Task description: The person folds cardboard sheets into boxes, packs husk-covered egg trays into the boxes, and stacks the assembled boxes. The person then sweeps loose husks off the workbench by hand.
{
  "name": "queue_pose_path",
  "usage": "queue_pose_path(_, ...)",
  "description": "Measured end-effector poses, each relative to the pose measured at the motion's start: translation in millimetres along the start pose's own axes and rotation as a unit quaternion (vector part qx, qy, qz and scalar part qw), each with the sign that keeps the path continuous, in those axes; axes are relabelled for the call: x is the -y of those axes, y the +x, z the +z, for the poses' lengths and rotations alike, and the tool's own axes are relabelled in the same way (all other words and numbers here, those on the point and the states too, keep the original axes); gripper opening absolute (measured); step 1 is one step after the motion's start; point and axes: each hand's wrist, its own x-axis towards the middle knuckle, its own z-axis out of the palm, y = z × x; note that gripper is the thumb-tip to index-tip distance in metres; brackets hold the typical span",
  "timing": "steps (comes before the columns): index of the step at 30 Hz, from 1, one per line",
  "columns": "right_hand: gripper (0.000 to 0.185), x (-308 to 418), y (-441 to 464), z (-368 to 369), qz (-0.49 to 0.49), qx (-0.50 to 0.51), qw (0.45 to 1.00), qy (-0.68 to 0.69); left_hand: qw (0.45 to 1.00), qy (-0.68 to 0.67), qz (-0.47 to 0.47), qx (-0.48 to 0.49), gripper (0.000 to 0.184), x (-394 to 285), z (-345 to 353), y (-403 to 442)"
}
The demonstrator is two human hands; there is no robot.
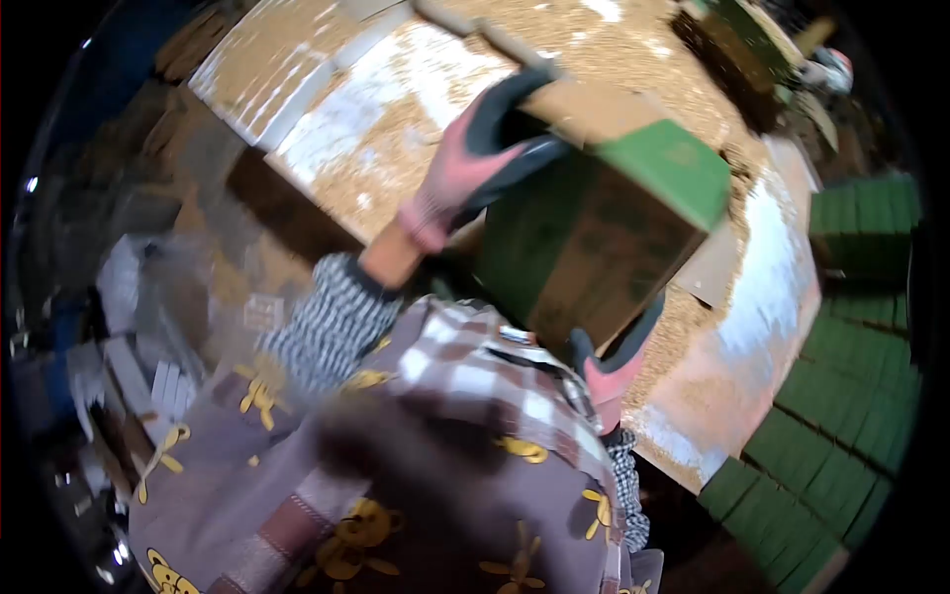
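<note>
A large block (616, 252) with green and brown faces is tilted over the worktable, close in front of my apron. My left hand (485, 158), in a pink and dark grey glove, is closed on its upper left edge. Low on the other side, my right hand (618, 366), gloved the same way, grips the block's bottom end, its fingers partly hidden. Motion blur hides whether the block is one solid piece or several pressed together.
Sawdust covers much of the worktable (762, 287), with grey strips (297, 104) lying at its far left. Several green blocks (841, 386) are stacked along the right. Another green and brown block (737, 49) stands at the back right. Plastic wrapping (158, 287) lies at the left.
</note>
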Motion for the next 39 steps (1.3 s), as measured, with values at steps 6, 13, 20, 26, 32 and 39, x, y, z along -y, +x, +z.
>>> queue_pose_path(6,0.047,1,32,-25,0.045,-0.059,0.967,0.242,0.762,0.502,0.267,0.311,0.030,-9,58,-1)
queue_pose_path(13,0.047,-10,50,-66,0.212,0.009,0.975,0.061,0.558,0.559,0.252,0.560,0.016,93,111,-44)
queue_pose_path(20,0.050,20,39,-31,0.307,-0.001,0.938,-0.160,0.973,0.173,0.077,-0.130,0.043,8,-135,-16)
queue_pose_path(26,0.047,-53,32,-58,0.227,0.075,0.952,-0.190,0.611,0.771,-0.108,0.144,0.074,91,-254,-13)
queue_pose_path(32,0.046,-77,39,-74,0.210,0.111,0.934,-0.267,0.381,0.837,-0.149,-0.364,0.062,-53,-405,94)
queue_pose_path(39,0.047,-94,32,-103,0.211,0.098,0.944,-0.236,0.498,0.808,-0.067,-0.309,0.046,-21,-357,58)
